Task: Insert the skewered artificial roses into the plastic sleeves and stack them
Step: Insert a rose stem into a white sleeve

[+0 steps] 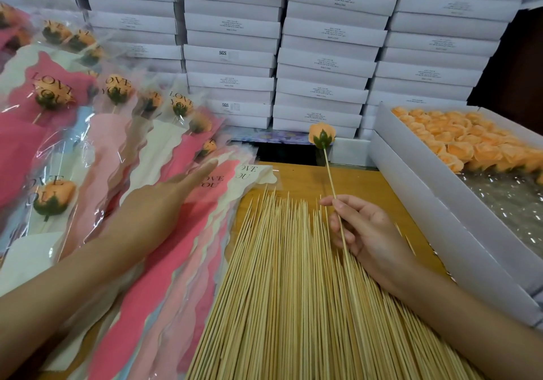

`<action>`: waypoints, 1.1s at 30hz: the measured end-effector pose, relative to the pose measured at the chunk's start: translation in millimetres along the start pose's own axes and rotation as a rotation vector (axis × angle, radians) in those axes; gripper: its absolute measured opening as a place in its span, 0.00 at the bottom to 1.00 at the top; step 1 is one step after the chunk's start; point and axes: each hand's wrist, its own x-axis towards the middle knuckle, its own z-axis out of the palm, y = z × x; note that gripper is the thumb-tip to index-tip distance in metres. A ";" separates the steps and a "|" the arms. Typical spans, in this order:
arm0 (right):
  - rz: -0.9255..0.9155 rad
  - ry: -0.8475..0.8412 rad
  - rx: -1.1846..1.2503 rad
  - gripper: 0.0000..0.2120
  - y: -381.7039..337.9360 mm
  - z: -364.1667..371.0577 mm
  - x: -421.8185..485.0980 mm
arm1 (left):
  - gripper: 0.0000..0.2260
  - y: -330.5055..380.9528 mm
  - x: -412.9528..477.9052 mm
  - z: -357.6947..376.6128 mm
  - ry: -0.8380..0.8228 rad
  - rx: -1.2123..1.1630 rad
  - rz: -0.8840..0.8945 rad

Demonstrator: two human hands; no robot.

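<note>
A skewered orange artificial rose is held upright at centre. Its bamboo skewer is pinched between the thumb and fingertips of the right hand, probably so that the lower end can be aimed into a sleeve. The left hand is stretched out with fingers straight and nothing gripped, over a fanned pile of empty pink and cream "LOVE YOU" sleeves, apparently to steady or open the top one. Filled sleeves are stacked at far left. Bare skewers are spread at near centre, and a white box of rose heads is set at right, within easy reach.
</note>
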 end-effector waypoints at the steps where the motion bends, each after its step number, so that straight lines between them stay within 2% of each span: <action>1: -0.002 0.005 -0.002 0.11 0.4 -0.4 0.2 | 0.38 2.7 1.4 -3.7 0.017 0.018 0.016; 4: -0.011 0.023 -0.006 0.10 1.6 -1.2 0.8 | 0.31 15.4 8.3 -17.1 0.128 0.012 0.060; 7: -0.027 0.049 -0.017 0.12 2.1 -1.4 1.8 | 0.25 29.1 13.2 -31.1 0.246 -0.213 0.049; 10: -0.046 0.086 -0.031 0.13 2.2 -1.8 2.4 | 0.24 43.4 13.8 -48.6 0.193 -0.694 -0.110; 13: -0.065 0.134 -0.024 0.13 2.4 -2.8 2.3 | 0.18 58.1 12.6 -65.3 0.072 -1.326 -0.289; 15: -0.074 0.177 -0.025 0.11 2.3 -3.7 2.5 | 0.14 60.1 12.5 -65.5 -0.081 -1.521 -0.346; 18: -0.072 0.228 -0.019 0.11 2.4 -5.0 2.6 | 0.15 57.4 13.7 -51.2 -0.351 -1.556 -0.377; 21: -0.063 0.252 -0.013 0.10 1.6 -5.0 3.2 | 0.17 50.8 10.9 -36.0 -0.537 -1.483 -0.386; 26: -0.047 0.249 -0.024 0.10 1.6 -4.3 2.9 | 0.07 46.6 4.4 -29.6 -0.736 -1.353 -0.221; 29: -0.045 0.246 -0.038 0.10 1.4 -3.8 2.4 | 0.15 47.8 2.6 -32.7 -0.850 -1.325 -0.145; 33: -0.048 0.244 -0.050 0.10 0.8 -3.4 1.3 | 0.32 46.7 -0.2 -32.9 -0.883 -1.351 -0.199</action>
